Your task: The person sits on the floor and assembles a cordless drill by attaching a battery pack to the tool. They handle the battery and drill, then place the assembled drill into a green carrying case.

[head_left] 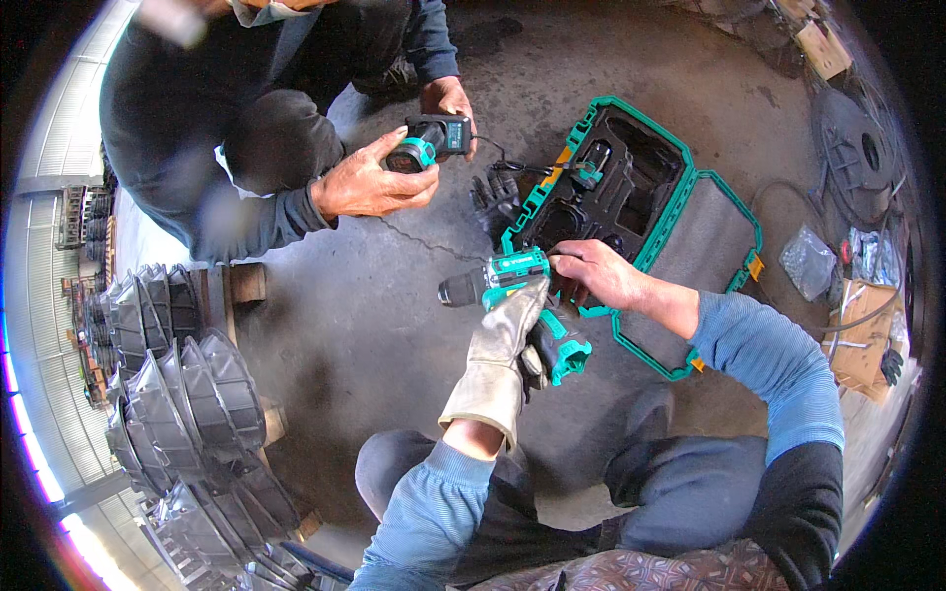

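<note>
My left hand (pixel 507 335), in a pale work glove, is wrapped around the grip of a teal and black cordless drill (pixel 519 264). The drill's black chuck points left, and the teal foot of its handle (pixel 572 361) faces down and right. My bare right hand (pixel 601 276) is closed at the rear end of the drill body, its fingertips partly hidden. Just beyond both hands lies an open teal-rimmed tool case (pixel 680 202) with a black moulded insert. In the insert sits a small teal and black part (pixel 591 165).
Opposite me, a crouching person's hands (pixel 379 177) hold a teal and black part against a black corded box (pixel 453 135). A black glove (pixel 496 202) lies beside the case. Finned metal parts (pixel 187 394) are stacked at left. Plastic bags (pixel 808 262) and cardboard (pixel 862 335) lie right.
</note>
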Demonstrator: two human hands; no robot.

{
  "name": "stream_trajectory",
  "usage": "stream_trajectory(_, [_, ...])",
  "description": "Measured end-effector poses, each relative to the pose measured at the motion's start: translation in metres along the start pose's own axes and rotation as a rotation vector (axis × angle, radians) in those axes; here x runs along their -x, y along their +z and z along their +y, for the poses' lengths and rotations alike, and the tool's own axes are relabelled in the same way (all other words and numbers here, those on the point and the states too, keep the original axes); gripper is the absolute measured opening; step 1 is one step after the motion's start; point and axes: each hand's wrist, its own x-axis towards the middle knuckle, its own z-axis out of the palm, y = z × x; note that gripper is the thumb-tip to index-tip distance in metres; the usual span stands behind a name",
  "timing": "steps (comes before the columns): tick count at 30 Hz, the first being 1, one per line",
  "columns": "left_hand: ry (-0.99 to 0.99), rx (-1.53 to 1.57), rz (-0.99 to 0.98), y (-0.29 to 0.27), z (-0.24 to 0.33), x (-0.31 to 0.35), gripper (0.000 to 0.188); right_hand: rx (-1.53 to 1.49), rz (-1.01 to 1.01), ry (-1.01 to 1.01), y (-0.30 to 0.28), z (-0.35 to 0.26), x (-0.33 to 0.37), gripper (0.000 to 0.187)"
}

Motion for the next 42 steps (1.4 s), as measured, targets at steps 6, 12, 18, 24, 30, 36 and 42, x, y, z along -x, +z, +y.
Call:
stream_trajectory(6, [-0.146,-0.901,0.069,0.044,0.025,0.018,0.040,-0.271,0.162,0.103,0.008,0.004,0.047,0.088])
stream_trajectory(12, [-0.239,-1.238,-0.167,0.100,0.000,0.018,0.043,0.219,0.325,0.087,-0.022,0.039,0.091,0.094])
stream_trajectory(18, [-0.094,-1.189,-0.449,0.130,-0.032,0.021,0.044,0.074,0.314,0.208,-0.046,0.051,0.137,0.088])
stream_trajectory(24, [-0.021,-1.322,-0.630,0.141,-0.053,0.009,0.046,0.031,0.393,0.191,-0.054,0.051,0.157,0.085])
stream_trajectory(30, [-0.033,-1.220,-0.468,0.140,-0.036,0.022,0.045,0.058,0.434,0.208,-0.064,0.045,0.140,0.076])
stream_trajectory(36, [0.299,-1.449,-0.430,0.118,-0.023,0.040,0.022,0.763,0.603,0.261,-0.080,0.045,0.115,0.067])
stream_trajectory(42, [0.354,-1.299,-0.305,0.119,0.007,0.048,0.039,1.089,0.644,0.323,-0.091,0.062,0.099,0.072])
